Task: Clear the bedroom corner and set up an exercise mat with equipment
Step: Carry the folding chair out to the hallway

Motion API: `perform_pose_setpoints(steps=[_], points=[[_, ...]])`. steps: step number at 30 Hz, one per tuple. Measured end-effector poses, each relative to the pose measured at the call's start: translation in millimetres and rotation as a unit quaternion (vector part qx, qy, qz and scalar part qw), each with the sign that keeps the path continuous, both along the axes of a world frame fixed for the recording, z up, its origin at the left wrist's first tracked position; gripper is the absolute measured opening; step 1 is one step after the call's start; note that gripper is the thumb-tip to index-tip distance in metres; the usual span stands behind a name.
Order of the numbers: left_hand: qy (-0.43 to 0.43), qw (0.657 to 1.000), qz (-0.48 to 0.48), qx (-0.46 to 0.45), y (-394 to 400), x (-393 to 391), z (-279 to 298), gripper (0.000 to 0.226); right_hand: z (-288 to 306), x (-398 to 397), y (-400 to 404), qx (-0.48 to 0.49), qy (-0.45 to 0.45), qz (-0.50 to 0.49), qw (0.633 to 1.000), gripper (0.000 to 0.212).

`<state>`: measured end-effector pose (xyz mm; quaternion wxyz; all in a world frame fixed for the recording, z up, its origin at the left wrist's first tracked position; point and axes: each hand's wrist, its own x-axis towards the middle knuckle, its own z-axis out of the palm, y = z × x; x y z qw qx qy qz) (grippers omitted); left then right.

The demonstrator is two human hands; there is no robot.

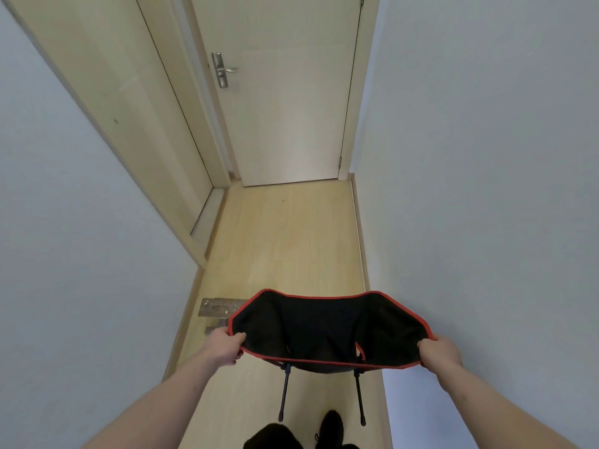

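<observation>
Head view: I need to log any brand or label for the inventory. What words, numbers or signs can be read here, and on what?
None can be read.
Folding chair, gripped at its red-trimmed edges by the left hand and the right hand: no logo or tag shows.
Door and door handle: no sign or number.
Metal plate on the floor: only small marks, too blurred to read.
</observation>
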<state>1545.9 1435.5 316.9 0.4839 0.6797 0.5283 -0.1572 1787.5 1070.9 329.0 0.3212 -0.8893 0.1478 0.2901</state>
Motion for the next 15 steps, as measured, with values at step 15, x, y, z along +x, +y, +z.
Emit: perform_pose_setpoints(steps=[15], points=[[0.019, 0.998, 0.015, 0.052, 90, 189, -47, 0.021, -64, 170, 84, -0.009, 0.032, -0.07, 0.997, 0.029]])
